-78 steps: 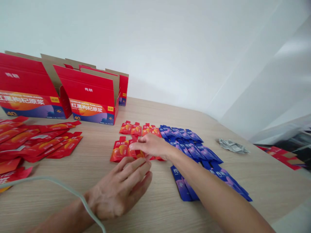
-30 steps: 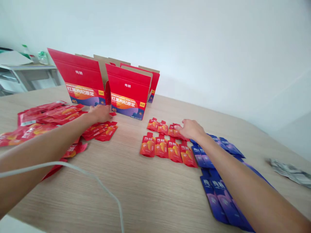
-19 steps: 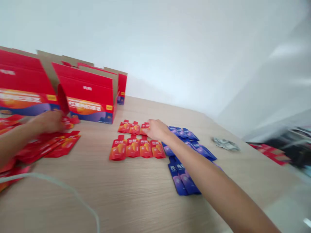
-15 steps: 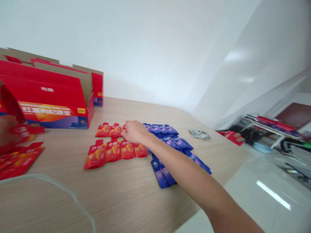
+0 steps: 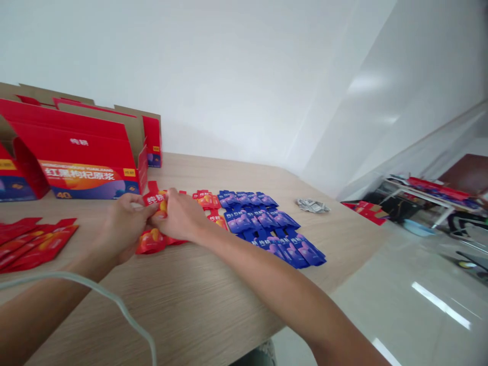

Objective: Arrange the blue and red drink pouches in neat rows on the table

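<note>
My left hand (image 5: 127, 221) and my right hand (image 5: 181, 216) meet over the table, both closed on a red pouch (image 5: 153, 197) with white characters and an orange fruit picture. Under and beside them lie red pouches (image 5: 150, 243), partly hidden by my hands. More red pouches (image 5: 206, 199) show just past my right hand. Rows of blue pouches (image 5: 263, 218) lie to the right, overlapping, partly behind my right forearm. At the left, several red pouches (image 5: 41, 246) are fanned out near my left forearm.
An open red carton (image 5: 91, 175) stands at the back left, with other open cartons (image 5: 153, 140) around it. A pale cable (image 5: 118, 302) crosses the near left. Crumpled paper (image 5: 312, 205) lies near the table's right edge. Beyond it stands a white rack (image 5: 427, 195) on the floor.
My left hand has come from the far left to the middle with a red pouch. My right hand has moved left and nearer to meet it, and both grip the pouch.
</note>
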`<state>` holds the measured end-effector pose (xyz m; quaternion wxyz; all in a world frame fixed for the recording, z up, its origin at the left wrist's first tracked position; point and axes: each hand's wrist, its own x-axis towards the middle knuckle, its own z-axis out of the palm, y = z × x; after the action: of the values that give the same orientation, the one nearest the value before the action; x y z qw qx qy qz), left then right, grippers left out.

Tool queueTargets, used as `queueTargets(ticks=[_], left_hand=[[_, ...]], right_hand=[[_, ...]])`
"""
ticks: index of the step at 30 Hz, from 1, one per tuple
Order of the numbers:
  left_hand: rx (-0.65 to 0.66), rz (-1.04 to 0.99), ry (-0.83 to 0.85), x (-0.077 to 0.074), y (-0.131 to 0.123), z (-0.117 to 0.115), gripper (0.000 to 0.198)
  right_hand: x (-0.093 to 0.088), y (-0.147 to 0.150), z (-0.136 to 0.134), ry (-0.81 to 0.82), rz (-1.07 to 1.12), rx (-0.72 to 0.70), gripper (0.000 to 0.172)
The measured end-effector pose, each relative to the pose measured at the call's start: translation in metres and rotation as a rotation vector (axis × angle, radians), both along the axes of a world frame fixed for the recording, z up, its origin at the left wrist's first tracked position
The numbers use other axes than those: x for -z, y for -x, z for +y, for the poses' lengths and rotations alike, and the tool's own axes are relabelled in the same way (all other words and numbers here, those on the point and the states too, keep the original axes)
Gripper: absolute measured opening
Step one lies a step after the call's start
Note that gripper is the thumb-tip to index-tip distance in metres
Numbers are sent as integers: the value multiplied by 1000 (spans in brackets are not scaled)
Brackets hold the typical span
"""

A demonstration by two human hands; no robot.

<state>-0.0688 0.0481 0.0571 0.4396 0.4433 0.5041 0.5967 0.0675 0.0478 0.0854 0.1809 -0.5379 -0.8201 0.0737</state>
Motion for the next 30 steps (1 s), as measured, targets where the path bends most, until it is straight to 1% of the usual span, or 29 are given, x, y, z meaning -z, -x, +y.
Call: queueTargets(ticks=[2,4,5,7,10,12,13,14,16,18,21,24,30], left_hand=[[26,-98,49,-4,-13,-8,49],[27,-123,54,1,-16,-15,37],[33,-114,39,8,-14,-19,31],[65,-30,-37,28,-9,-33,26],[174,266,-234,64,-2,-64,20],[261,447,-378,80,-1,-84,17],[307,516,-451,85,-1,-91,20],[344,573,-526,87,-1,-96,24],[402,667,-655,88,-3,-99,32],[446,733,-726,86,-3,-97,36],[501,777,-714,85,-2,-93,38],[545,775,-687,86,0,-94,41],[651,754,-626,87,2,-97,48]], right_hand=[[-2,-6,1,-16,-21,34,55],[-6,-15,6,-23,-61,47,51],[-9,-20,11,-21,-93,60,49],[-17,-33,28,-18,-161,124,48],[-27,-49,64,2,-230,250,51],[-28,-53,88,24,-251,303,48],[-27,-52,99,38,-262,325,48],[-24,-50,108,54,-272,345,49],[-15,-42,123,86,-293,375,52],[-5,-31,134,114,-316,392,54],[9,-17,148,146,-352,398,55],[20,-7,160,171,-395,388,55],[34,2,171,218,-492,359,53]])
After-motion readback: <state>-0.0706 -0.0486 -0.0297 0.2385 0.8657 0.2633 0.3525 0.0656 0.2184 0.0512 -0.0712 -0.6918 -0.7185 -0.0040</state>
